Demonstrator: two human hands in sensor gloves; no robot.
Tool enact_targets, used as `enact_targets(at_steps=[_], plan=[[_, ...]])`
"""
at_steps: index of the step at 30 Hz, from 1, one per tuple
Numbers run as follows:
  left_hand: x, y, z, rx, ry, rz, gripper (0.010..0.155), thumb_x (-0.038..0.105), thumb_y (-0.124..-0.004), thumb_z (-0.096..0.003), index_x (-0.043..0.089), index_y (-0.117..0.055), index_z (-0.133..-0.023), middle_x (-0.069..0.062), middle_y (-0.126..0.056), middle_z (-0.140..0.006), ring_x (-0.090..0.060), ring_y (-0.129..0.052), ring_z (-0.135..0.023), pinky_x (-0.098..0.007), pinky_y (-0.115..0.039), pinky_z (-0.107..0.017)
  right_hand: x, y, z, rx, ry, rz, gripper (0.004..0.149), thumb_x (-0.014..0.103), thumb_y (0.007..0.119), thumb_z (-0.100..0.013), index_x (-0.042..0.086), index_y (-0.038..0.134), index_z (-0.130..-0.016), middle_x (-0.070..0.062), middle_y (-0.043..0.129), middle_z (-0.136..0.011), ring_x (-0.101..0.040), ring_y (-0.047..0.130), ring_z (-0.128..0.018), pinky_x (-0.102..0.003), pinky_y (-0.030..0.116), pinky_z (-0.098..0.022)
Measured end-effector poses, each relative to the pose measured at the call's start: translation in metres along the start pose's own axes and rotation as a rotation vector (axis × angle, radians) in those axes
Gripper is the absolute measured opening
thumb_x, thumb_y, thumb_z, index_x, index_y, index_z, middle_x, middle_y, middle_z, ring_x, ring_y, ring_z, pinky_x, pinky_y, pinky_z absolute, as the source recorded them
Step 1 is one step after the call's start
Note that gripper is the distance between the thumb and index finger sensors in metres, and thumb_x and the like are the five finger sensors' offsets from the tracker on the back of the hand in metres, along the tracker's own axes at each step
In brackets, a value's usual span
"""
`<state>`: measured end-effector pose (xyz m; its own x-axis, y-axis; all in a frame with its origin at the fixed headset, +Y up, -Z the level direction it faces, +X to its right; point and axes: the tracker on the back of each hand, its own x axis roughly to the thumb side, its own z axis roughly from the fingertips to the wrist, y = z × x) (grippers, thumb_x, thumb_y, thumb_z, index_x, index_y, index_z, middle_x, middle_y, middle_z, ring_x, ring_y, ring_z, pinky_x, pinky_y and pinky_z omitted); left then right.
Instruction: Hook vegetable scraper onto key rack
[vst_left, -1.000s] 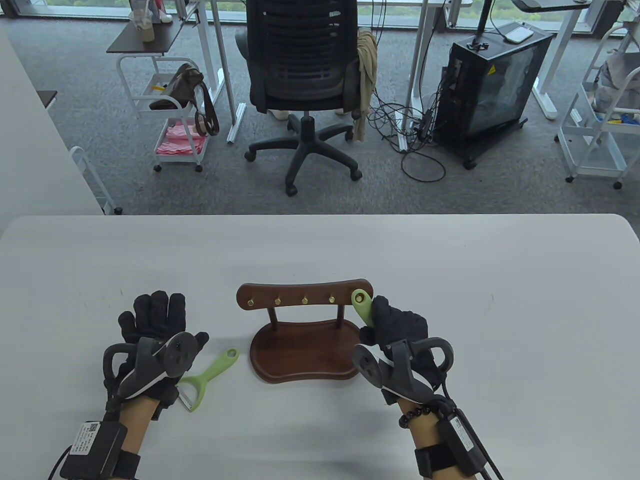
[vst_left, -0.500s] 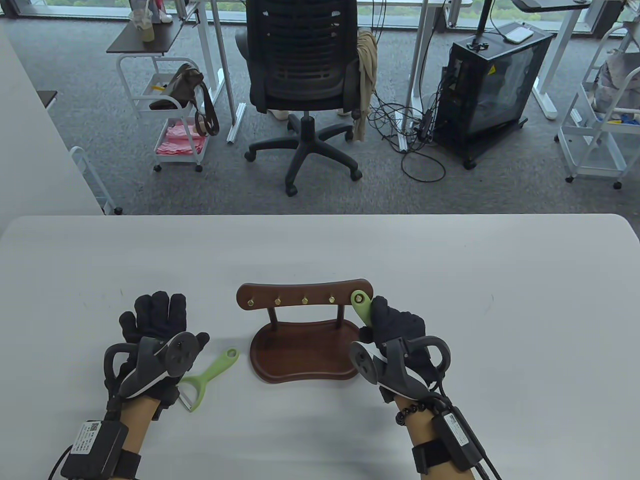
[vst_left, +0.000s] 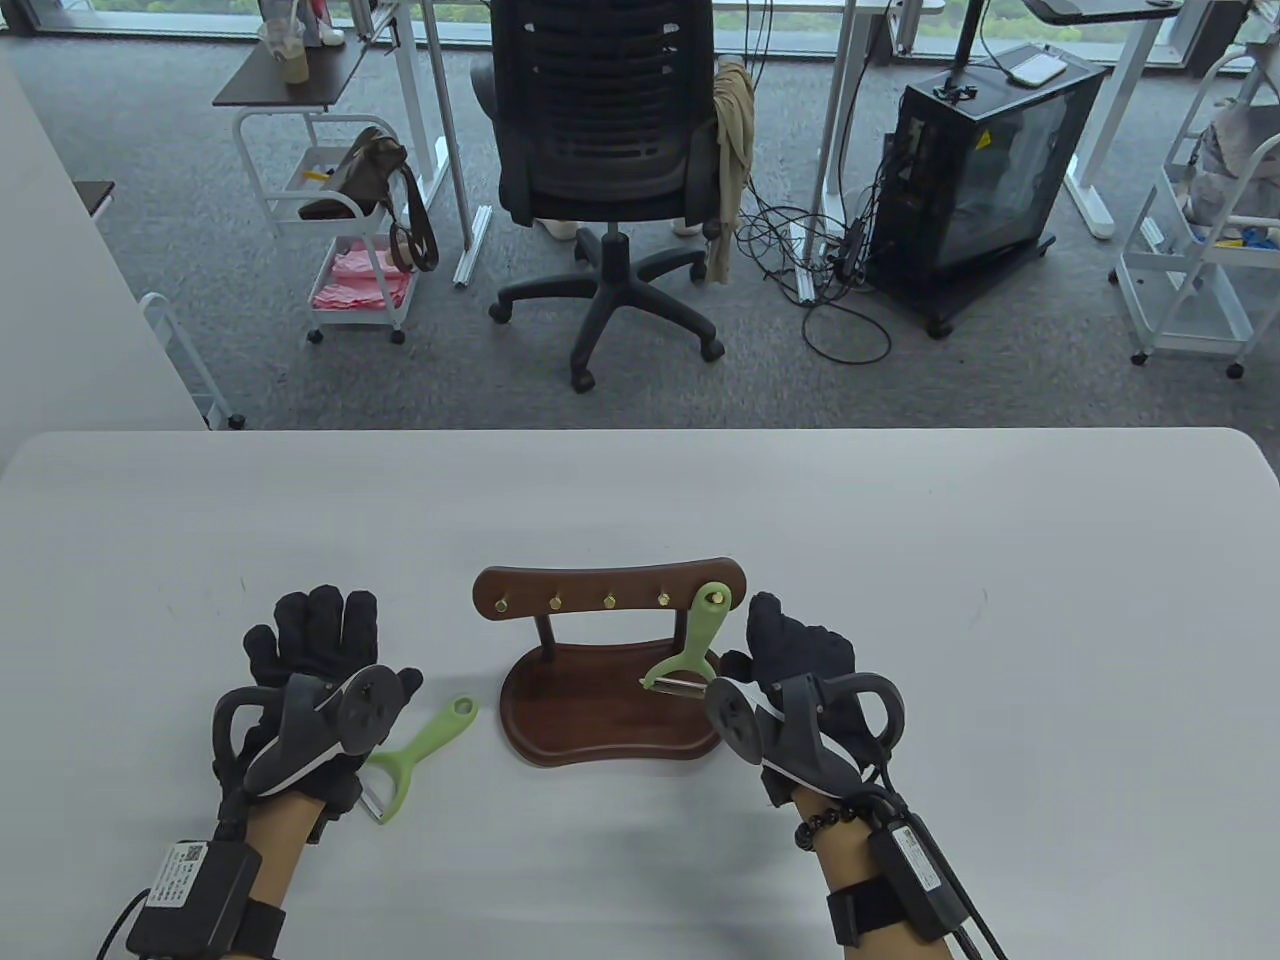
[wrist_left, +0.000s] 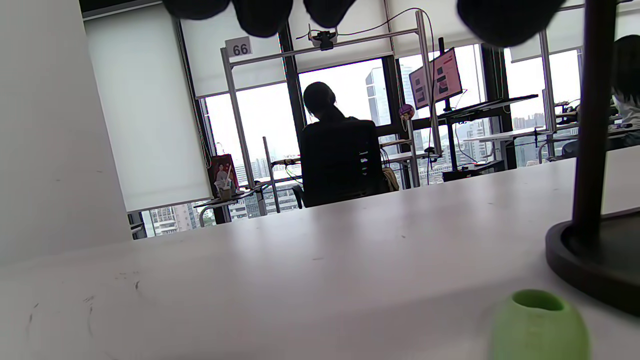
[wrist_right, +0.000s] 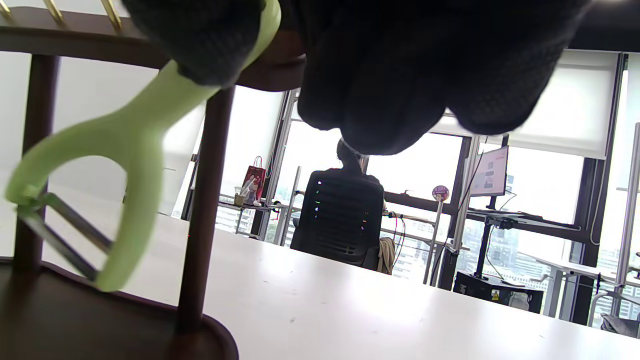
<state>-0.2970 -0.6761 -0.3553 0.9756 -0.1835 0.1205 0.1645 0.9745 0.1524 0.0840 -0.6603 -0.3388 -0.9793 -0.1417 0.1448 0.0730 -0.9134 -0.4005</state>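
A dark wooden key rack (vst_left: 600, 584) with several brass hooks stands on its base (vst_left: 590, 715) at the table's middle. A green vegetable scraper (vst_left: 694, 645) hangs by its handle hole from the rightmost hook, blade head down and swung left over the base. It also shows in the right wrist view (wrist_right: 125, 145). My right hand (vst_left: 792, 645) is just right of it; the table view shows a gap between them. A second green scraper (vst_left: 420, 748) lies flat on the table. My left hand (vst_left: 312, 640) rests flat beside it, fingers spread and empty.
The white table (vst_left: 1000, 620) holds only the rack and the scrapers. The rack's post and base (wrist_left: 590, 240) stand close to the right of my left hand. An office chair (vst_left: 605, 150) and carts stand on the floor beyond the far edge.
My right hand held the scraper's handle up at the rack's right end. Now the scraper hangs from the rightmost hook, its head swung down to the left, and the hand is off it.
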Motion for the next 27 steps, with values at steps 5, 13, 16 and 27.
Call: enact_targets(at_steps=[5, 13, 16, 27], plan=[[0.0, 0.0, 0.0, 0.0, -0.002, 0.004, 0.086, 0.06, -0.06, -0.0552, 0.005, -0.036, -0.116, -0.035, -0.036, -0.117, -0.065, -0.042, -0.106, -0.081, -0.039, -0.067, -0.012, 0.002, 0.003, 0.06, 0.021, -0.021, 0.071, 0.043, 0.071, -0.056, -0.008, 0.062, -0.103, -0.021, 0.084, -0.089, -0.04, 0.095, -0.074, -0.064, 0.079, -0.06], [0.002, -0.001, 0.0, -0.012, -0.008, 0.01, 0.086, 0.06, -0.06, -0.0552, 0.005, -0.036, -0.116, -0.035, -0.037, -0.117, -0.064, -0.042, -0.106, -0.081, -0.04, -0.068, -0.037, 0.016, 0.01, 0.267, 0.024, -0.066, 0.078, 0.043, 0.068, -0.057, -0.006, 0.043, -0.112, -0.037, 0.048, -0.112, -0.063, 0.058, -0.1, -0.076, 0.056, -0.069], [0.004, -0.002, 0.001, -0.025, -0.015, 0.01, 0.086, 0.061, -0.06, -0.0552, 0.005, -0.036, -0.116, -0.035, -0.037, -0.117, -0.064, -0.042, -0.106, -0.081, -0.04, -0.068, -0.044, 0.022, 0.011, 0.331, 0.026, -0.069, 0.08, 0.043, 0.067, -0.057, -0.007, 0.036, -0.113, -0.038, 0.038, -0.114, -0.065, 0.046, -0.102, -0.077, 0.049, -0.069], [0.02, -0.02, -0.003, -0.177, -0.056, -0.015, 0.083, 0.06, -0.063, -0.0548, 0.005, -0.045, -0.115, -0.03, -0.052, -0.115, -0.059, -0.06, -0.103, -0.079, -0.046, -0.069, -0.053, 0.028, 0.014, 0.386, 0.054, -0.083, 0.082, 0.043, 0.066, -0.058, -0.007, 0.032, -0.113, -0.039, 0.031, -0.114, -0.067, 0.037, -0.101, -0.078, 0.043, -0.069]])
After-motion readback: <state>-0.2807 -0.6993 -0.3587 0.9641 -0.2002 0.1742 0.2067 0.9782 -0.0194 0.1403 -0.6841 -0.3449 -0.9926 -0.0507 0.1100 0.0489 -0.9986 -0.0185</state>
